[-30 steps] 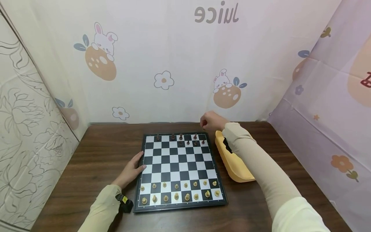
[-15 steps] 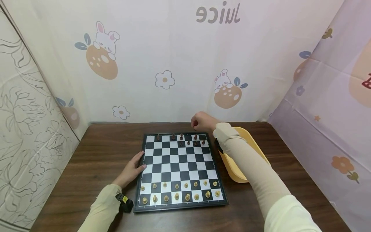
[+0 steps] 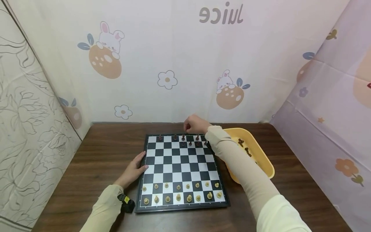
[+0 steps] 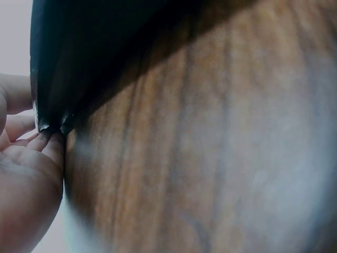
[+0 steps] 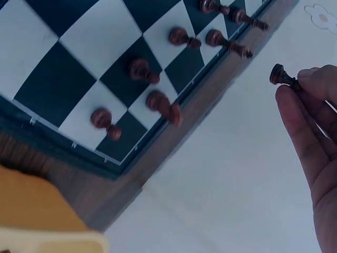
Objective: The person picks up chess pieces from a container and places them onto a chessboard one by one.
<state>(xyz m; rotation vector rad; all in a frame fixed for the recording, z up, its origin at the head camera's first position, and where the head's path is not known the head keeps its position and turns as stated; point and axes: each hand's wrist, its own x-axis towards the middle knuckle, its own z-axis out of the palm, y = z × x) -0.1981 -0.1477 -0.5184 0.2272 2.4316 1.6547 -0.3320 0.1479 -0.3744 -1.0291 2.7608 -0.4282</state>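
A black-and-white chessboard [image 3: 172, 159] lies on the table. My left hand [image 3: 131, 171] rests at its left edge, fingers along the side and thumb over the frame; in the left wrist view the fingertips touch the edge. Beyond the board's far edge, my right hand [image 3: 197, 124] pinches a dark brown chess piece [image 5: 280, 75] between thumb and fingers. Its base points outward; the fingers hide its top, so its kind is unclear. Several dark pieces, including a knight [image 5: 165, 107] and a pawn [image 5: 107, 124], stand on the far rows. Light pieces [image 3: 178, 197] fill the two near rows.
A yellow tray [image 3: 263, 158] stands right of the board, partly under my right forearm, with dark chess pieces [image 3: 241, 142] lying in it. Brown wooden table [image 3: 107, 148] surrounds the board. A patterned cloth wall [image 3: 139, 96] rises behind the table.
My right hand has moved left along the board's far edge, from near the tray toward the middle. More of the tray and its pieces now shows. The left hand stays on the board's edge.
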